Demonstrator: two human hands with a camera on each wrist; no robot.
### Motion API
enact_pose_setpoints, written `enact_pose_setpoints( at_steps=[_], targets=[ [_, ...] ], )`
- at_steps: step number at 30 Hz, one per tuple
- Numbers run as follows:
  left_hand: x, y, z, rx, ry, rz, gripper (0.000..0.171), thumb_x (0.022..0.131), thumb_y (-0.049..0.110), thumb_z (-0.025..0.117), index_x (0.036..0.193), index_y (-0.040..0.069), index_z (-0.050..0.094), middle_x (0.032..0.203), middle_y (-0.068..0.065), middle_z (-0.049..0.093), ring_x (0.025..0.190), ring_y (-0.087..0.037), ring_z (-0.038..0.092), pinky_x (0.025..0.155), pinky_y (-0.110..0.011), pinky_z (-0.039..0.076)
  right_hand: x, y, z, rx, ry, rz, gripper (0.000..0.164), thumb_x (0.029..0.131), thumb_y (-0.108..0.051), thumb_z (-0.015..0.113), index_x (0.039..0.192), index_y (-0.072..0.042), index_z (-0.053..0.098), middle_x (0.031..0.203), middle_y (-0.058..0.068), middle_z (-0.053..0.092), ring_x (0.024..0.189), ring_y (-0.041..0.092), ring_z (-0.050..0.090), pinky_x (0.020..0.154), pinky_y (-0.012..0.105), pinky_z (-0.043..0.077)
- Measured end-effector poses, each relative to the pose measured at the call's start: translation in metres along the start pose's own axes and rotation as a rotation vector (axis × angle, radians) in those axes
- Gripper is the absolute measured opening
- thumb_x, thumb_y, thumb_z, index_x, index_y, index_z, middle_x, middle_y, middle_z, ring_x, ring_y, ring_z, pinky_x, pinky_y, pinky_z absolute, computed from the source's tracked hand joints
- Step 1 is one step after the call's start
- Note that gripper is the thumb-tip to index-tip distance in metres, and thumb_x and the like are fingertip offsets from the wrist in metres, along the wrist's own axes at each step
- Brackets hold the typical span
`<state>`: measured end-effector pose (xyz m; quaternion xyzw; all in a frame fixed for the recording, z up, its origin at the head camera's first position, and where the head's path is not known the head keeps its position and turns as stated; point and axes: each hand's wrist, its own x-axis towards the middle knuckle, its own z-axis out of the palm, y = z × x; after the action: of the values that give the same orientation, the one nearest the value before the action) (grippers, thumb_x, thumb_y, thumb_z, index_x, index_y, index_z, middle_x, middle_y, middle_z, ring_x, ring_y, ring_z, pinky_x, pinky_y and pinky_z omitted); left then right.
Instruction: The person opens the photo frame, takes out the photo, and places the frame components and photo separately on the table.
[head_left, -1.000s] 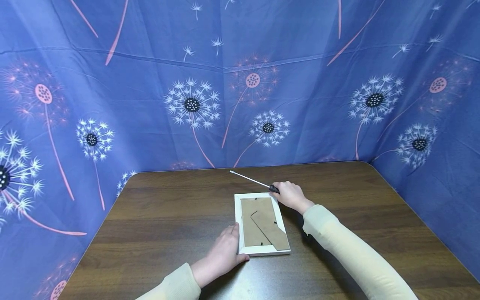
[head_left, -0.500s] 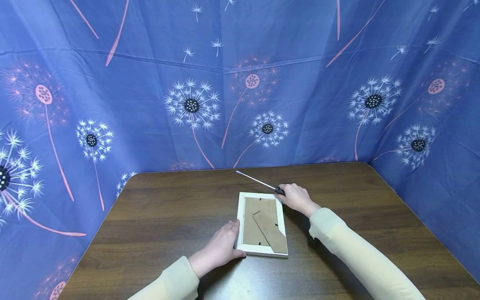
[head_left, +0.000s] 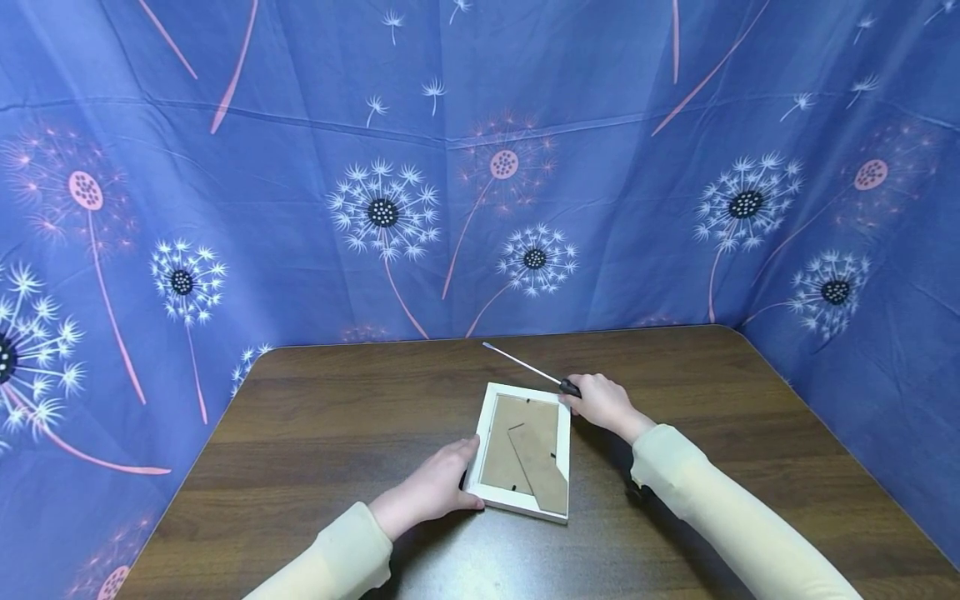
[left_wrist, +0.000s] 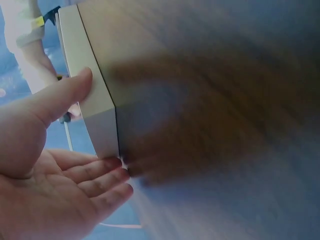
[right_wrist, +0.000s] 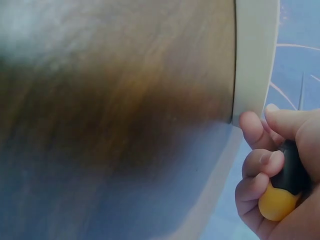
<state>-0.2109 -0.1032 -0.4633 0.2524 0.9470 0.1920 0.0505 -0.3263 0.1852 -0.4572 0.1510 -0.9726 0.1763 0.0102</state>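
Observation:
A white picture frame [head_left: 487, 417] lies back side up on the wooden table, turned slightly askew. Its brown backing board [head_left: 517, 408] bears a slanted stand flap and small black tabs. At the near left corner, my left hand [head_left: 431, 492] touches the frame with fairly straight fingers along the left side and the thumb at the near edge. My right hand [head_left: 606, 407] grips a screwdriver [head_left: 525, 365], its shaft pointing to the far left. In the right wrist view, curled fingers wrap the black-and-yellow handle [right_wrist: 287, 175], and the index fingertip touches the frame's far right corner.
The brown table [head_left: 330, 417] spreads around the frame on all sides. Behind it and at both sides hangs a blue cloth [head_left: 300, 208] with dandelion prints.
The frame has turned clockwise on the table, its far end swinging right. My right hand has moved right and slightly nearer with the screwdriver. My left hand has shifted slightly left.

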Motion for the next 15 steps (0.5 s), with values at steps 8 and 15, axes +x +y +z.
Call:
enact_pose_setpoints(
  at_steps=[8, 15],
  targets=[
    [0.002, -0.008, -0.004, -0.013, -0.026, 0.022, 0.089, 0.073, 0.031, 0.081, 0.141, -0.005, 0.036, 0.141, -0.022, 0.044, 0.13, -0.034, 0.042, 0.108, -0.046, 0.036, -0.005, 0.006, 0.0, 0.013, 0.004, -0.006, 0.017, 0.091, -0.027, 0.062, 0.086, -0.011, 0.062, 0.06, -0.007, 0.057, 0.049, 0.012, 0.046, 0.044, 0.027, 0.033],
    [0.004, -0.014, -0.008, -0.003, -0.027, 0.067, 0.086, 0.075, 0.029, 0.08, 0.141, -0.005, 0.036, 0.142, -0.021, 0.043, 0.131, -0.033, 0.042, 0.109, -0.044, 0.036, -0.01, 0.008, -0.002, 0.011, 0.008, 0.008, 0.019, 0.09, -0.028, 0.063, 0.087, -0.01, 0.063, 0.06, -0.007, 0.057, 0.051, 0.013, 0.046, 0.045, 0.028, 0.032]
  ],
)
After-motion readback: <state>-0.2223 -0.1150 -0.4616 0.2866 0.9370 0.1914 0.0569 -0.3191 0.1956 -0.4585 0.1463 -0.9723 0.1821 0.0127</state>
